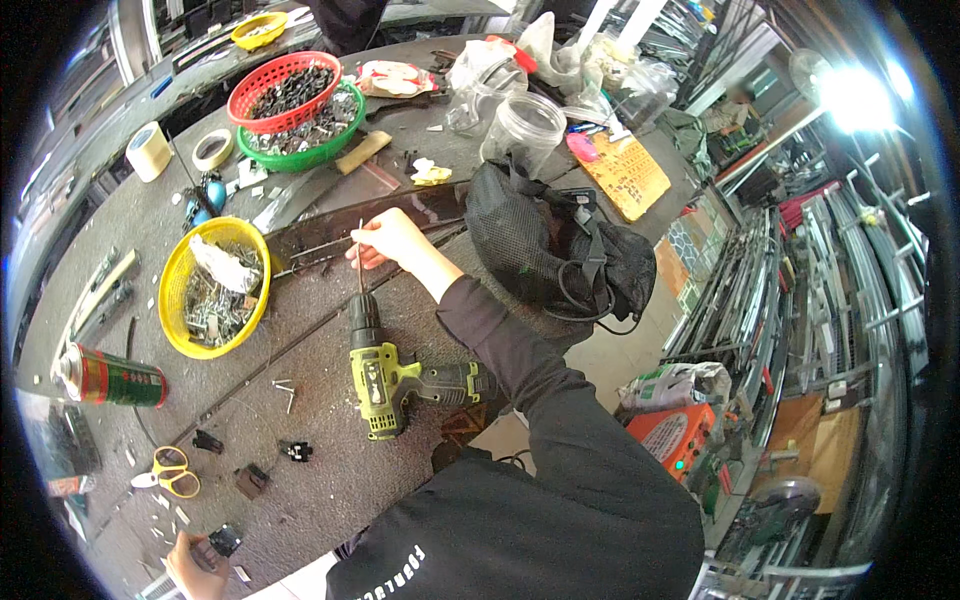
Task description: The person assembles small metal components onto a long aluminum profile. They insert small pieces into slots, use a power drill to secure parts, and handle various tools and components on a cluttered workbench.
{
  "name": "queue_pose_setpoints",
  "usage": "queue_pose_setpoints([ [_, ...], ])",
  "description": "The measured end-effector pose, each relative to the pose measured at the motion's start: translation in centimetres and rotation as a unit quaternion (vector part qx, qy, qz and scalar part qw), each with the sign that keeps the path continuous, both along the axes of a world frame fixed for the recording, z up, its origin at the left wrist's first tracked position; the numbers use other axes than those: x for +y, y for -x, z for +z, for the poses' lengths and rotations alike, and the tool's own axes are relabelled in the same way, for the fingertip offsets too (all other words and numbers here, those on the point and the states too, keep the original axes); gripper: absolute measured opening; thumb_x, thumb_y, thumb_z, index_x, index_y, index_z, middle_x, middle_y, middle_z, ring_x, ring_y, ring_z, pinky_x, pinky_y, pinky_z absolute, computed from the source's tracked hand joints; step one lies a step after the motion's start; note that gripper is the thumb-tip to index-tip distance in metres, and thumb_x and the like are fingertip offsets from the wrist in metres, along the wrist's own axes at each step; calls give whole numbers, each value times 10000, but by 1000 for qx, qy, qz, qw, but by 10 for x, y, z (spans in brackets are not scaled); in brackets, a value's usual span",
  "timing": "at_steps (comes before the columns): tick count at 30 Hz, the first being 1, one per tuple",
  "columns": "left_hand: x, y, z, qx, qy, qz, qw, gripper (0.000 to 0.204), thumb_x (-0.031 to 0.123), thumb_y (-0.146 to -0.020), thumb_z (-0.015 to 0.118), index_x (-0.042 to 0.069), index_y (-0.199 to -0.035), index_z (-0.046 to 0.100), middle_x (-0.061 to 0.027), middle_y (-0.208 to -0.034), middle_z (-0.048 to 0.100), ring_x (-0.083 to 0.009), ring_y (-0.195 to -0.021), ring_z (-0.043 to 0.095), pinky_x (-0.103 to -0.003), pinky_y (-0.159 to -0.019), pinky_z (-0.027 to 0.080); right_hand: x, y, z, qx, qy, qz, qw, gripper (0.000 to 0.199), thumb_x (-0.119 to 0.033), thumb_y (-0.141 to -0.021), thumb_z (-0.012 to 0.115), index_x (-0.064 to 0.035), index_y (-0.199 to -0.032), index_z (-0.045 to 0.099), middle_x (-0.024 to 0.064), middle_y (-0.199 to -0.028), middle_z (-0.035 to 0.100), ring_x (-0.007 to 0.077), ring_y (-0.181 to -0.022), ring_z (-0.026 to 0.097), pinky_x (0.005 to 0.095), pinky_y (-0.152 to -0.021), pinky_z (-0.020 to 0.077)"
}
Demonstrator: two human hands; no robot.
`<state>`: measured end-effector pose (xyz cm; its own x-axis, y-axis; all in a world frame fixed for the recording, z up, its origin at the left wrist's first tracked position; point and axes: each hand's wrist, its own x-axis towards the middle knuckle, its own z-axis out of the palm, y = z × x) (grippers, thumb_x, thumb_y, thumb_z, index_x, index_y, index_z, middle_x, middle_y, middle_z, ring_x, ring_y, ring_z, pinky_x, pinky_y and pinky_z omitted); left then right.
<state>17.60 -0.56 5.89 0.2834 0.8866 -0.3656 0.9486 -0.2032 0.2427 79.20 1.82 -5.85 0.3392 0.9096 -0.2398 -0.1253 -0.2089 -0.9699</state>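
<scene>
My right hand (pixel 388 240) reaches across the grey workbench (pixel 330 470) in a black sleeve and pinches the thin long bit (pixel 360 268) of a yellow-green cordless drill (pixel 385 378). The drill lies on the bench with its bit pointing away, over a dark metal strip (pixel 330 240). My left hand (pixel 190 568) sits at the lower edge and grips a small black part (pixel 225 541). More small black parts (pixel 296 450) and a few loose screws (pixel 285 388) lie between the two hands.
A yellow basket (pixel 172 290) of screws sits left of the drill. A red basket (pixel 262 78) stacked on a green one (pixel 345 140), tape rolls (pixel 150 150), a spray can (pixel 110 376), yellow scissors (pixel 172 472), a black mesh bag (pixel 545 245) and a clear jar (pixel 525 130) crowd the bench. Metal racks stand right.
</scene>
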Motion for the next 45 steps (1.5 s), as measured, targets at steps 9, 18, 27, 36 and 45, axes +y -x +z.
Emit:
queue_pose_setpoints([
  [9,10,2,-2,42,14,-50,998,678,311,-778,845,102,-1373,598,-156,-986,773,-299,-894,761,-431,-784,578,-7,-5,-5,33,8,23,999,267,-184,-977,700,80,-994,730,186,-888,774,235,-722,763,311,-617,627],
  [18,0,11,-11,1,-62,-72,995,570,256,-736,850,93,-1258,691,-150,-952,774,-310,-880,754,-420,-776,570,-1,-16,1,3,56,102,993,309,-237,-985,678,69,-986,722,190,-905,776,250,-735,766,325,-622,628],
  [27,-5,16,-31,-7,-94,-72,993,589,242,-729,843,88,-1277,689,-178,-996,759,-353,-930,735,-438,-818,562,-4,-6,8,-25,80,138,987,365,-304,-1043,583,21,-956,726,175,-882,778,202,-672,748,277,-568,587],
  [36,0,19,-46,-2,-159,-83,984,608,250,-704,854,96,-1273,704,-189,-1034,748,-377,-968,718,-459,-871,552,-7,0,4,-53,69,121,989,423,-296,-1061,529,33,-894,738,175,-839,773,210,-640,745,285,-550,583],
  [45,-1,16,-39,53,-128,-94,986,695,287,-668,874,104,-1311,687,-182,-1120,736,-375,-1038,697,-457,-917,534,-9,0,9,-77,135,163,974,502,-408,-1056,531,22,-942,764,165,-864,782,225,-663,758,309,-567,587],
])
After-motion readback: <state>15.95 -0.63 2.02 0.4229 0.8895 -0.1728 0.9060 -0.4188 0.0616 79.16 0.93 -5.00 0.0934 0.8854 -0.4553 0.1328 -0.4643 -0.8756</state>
